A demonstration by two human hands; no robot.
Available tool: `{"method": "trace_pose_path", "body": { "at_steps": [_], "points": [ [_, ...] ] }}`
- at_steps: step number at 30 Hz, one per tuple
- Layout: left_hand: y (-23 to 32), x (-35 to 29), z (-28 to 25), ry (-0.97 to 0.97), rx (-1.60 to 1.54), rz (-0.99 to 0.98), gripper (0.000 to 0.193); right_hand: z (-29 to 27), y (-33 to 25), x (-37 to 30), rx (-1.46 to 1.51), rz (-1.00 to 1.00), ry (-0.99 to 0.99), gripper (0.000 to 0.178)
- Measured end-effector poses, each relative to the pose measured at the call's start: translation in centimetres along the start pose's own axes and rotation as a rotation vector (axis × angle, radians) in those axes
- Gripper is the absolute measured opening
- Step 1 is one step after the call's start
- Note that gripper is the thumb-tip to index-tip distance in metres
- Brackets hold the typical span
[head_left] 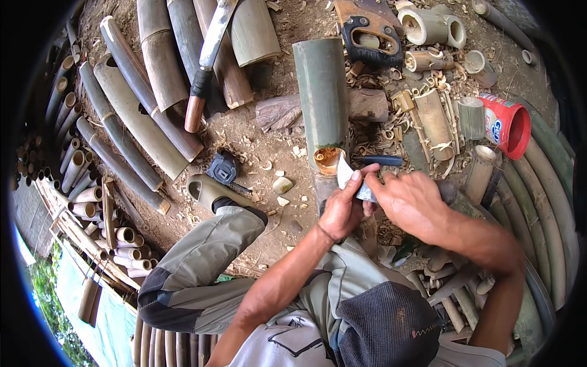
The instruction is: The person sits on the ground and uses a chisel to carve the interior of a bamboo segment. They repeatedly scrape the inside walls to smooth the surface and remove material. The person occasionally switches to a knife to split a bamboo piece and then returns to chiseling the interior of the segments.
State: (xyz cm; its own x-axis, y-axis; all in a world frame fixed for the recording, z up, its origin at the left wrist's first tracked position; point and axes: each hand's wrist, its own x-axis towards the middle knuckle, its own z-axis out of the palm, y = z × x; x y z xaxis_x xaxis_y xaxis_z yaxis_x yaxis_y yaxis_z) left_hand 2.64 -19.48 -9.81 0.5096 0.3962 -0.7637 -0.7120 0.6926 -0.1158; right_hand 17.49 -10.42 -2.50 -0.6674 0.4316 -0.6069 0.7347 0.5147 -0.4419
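Observation:
Close together in front of my lap, my left hand (343, 214) and my right hand (408, 199) are both closed on one thin piece, white (344, 174) at its pointed tip and grey between the hands. It looks like folded sandpaper, though the fingers hide much of it. Just beyond the tip, a thick green bamboo tube (321, 101) points away from me, its near end showing an orange-brown hollow. Beneath the tube lies a rough log (278, 114). Beside my right fingers is a dark blue handle-like tool (384, 160), partly hidden.
A large knife (208, 61) lies among bamboo pieces (131, 116) at left, with a tape measure (225, 167) nearer. A handsaw (370, 33), bamboo offcuts (433, 122) and a red container (506, 125) are at right. Shavings cover the dirt ground. Bamboo poles (538, 202) curve along the right.

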Motion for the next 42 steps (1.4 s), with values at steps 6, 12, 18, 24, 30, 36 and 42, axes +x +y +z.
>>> {"method": "trace_pose_path", "body": {
  "at_steps": [6, 12, 18, 24, 30, 36, 42],
  "points": [
    [0.2, -0.2, -0.7, 0.112, -0.023, 0.024, 0.045, -0.8, 1.3, 3.1, 0.187, -0.1, -0.188, 0.034],
    [3.6, -2.9, 0.2, 0.442, 0.691, 0.078, 0.036, 5.4, -2.4, 2.1, 0.718, 0.135, -0.081, 0.042],
    [3.2, -4.1, 1.7, 0.323, 0.666, 0.047, 0.04, 0.9, -2.8, 0.3, 0.524, 0.141, -0.074, 0.035],
    [0.2, 0.0, 0.8, 0.108, -0.208, -0.06, 0.043, -1.5, 1.6, 3.2, 0.121, -0.09, -0.119, 0.02],
    [2.5, -1.7, 0.0, 0.479, 0.395, -0.044, 0.038, 3.1, -0.4, 2.8, 0.737, 0.125, -0.224, 0.026],
    [9.5, -3.2, -0.1, 0.278, 1.548, 0.003, 0.049, 10.0, -10.0, 4.3, 1.322, 0.423, 0.43, 0.026],
    [7.1, -2.5, 0.4, 0.303, 1.116, -0.15, 0.034, 9.4, -7.1, 1.0, 0.951, 0.38, 0.333, 0.047]
  ]
}}
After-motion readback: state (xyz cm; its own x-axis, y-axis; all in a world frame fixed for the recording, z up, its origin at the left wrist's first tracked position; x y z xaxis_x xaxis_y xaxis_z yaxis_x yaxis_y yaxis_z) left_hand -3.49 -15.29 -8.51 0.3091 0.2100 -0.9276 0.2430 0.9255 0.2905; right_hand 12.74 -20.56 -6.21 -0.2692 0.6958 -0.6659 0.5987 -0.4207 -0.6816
